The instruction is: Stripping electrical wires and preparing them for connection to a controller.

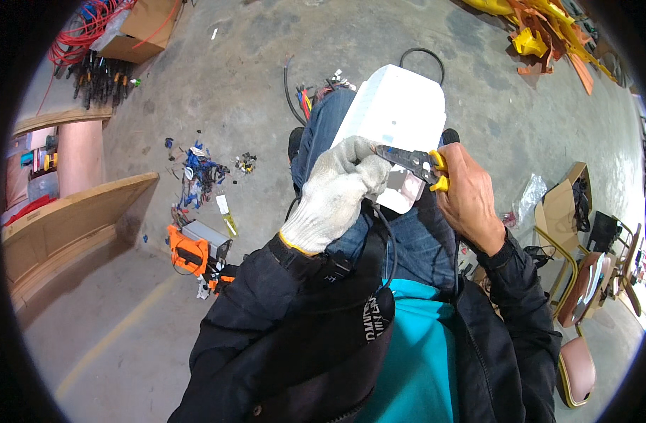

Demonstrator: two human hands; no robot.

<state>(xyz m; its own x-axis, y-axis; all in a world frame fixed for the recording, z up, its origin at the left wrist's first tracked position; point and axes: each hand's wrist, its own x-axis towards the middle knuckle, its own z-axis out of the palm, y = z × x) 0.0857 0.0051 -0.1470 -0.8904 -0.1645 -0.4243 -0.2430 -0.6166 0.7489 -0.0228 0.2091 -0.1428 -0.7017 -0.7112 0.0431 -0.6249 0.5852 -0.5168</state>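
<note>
My right hand (470, 197) is bare and closed around the yellow handles of a wire stripper (412, 162). The tool's dark jaws point left, to the fingertips of my left hand (337, 187). That hand wears a white knit glove, and its fingers are pinched together at the jaws. What they hold is hidden by the glove. Under both hands, a white panel (399, 106) with rounded corners and small dark specks rests across my jeans. A dark cable (393, 243) shows just below the gloved hand and curves down over my lap.
On the floor to the left lie blue and dark scraps (199, 173) and an orange-and-grey device (189, 250). A wooden-edged crate (76, 233) stands farther left. Cut wires (307, 99) lie ahead of my knee. Chairs (584, 289) and an opened carton (563, 204) are at the right.
</note>
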